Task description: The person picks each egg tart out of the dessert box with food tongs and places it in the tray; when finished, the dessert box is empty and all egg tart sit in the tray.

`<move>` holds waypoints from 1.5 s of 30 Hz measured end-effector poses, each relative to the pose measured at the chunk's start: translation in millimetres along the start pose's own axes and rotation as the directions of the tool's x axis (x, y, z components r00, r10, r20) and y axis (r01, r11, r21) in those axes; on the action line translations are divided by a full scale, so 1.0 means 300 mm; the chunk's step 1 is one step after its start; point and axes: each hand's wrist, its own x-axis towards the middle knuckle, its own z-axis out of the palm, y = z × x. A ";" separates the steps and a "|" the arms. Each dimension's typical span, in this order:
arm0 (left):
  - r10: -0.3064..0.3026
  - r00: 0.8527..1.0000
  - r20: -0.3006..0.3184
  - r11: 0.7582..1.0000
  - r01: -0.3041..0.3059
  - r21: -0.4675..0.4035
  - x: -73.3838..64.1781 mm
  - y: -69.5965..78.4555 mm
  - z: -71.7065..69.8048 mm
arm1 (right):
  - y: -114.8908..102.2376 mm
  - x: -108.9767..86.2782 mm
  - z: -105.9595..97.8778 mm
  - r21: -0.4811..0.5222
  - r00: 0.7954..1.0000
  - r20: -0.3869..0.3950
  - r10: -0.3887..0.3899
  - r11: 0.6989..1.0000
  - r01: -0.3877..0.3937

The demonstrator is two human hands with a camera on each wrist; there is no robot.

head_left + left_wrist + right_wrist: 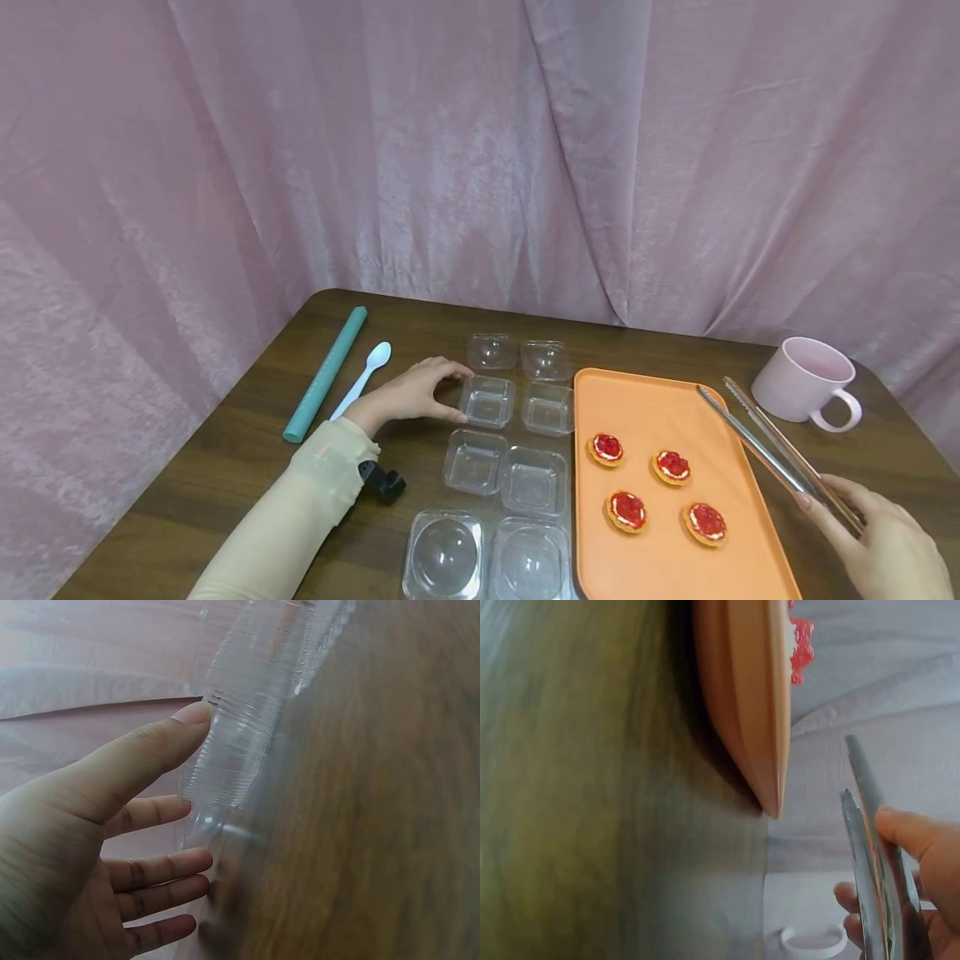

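The left hand [408, 396] has its thumb and fingers [161, 870] curled round a clear plastic box [487, 402] that sits on the brown tabletop [225, 467], just left of the orange tray [660, 567]. The right hand [888, 550] grips the metal tongs [772, 446], which are held above the tray near four small red tarts [672, 466].

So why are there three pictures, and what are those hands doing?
It is one moment seen by three cameras a person wears: one on the head, one on each wrist. The head view shows a brown table. On it lie clear plastic cups, an orange tray with four little red tarts, a pink mug, a white spoon and a teal stick. The left hand grips one clear cup; its wrist camera shows that up close. The right hand holds metal tongs beside the tray.
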 end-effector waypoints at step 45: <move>0.014 1.000 -0.001 1.000 -0.014 -0.004 0.001 0.004 -0.005 | 0.204 0.005 0.039 -0.053 0.994 0.072 0.080 0.996 -0.077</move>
